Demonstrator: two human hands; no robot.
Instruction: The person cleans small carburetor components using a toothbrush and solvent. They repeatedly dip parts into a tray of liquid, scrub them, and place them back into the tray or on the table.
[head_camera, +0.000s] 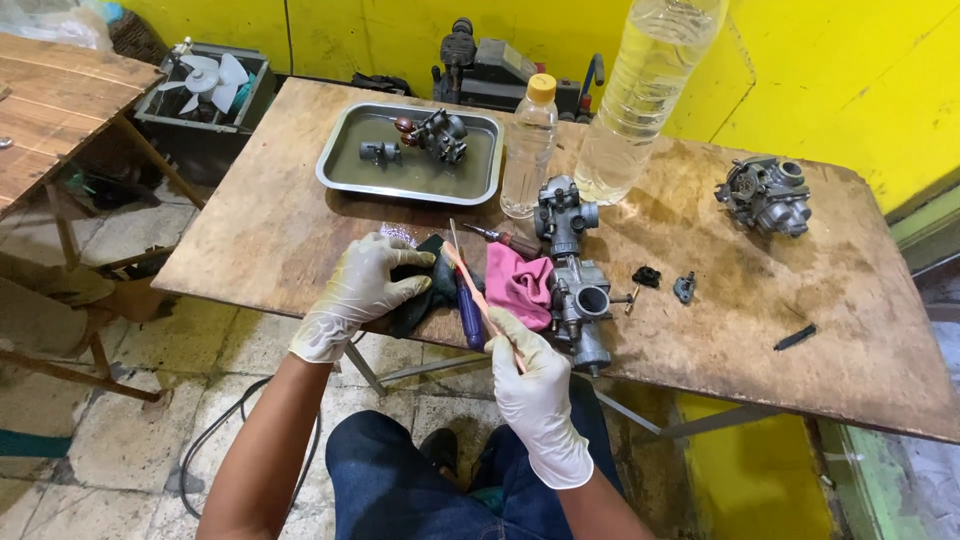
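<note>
on the worn wooden table (300, 220), our left hand (358, 290) presses the dark rag (425, 290) at nine o'clock, fingers half-curled; right hand (535, 385) pinches the pink brush (480, 300) closed—keep it low.

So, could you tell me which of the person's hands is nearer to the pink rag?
Right. The right hand, holding a thin stick, sits just below the pink rag; the left hand rests on the dark cloth further left.
</note>
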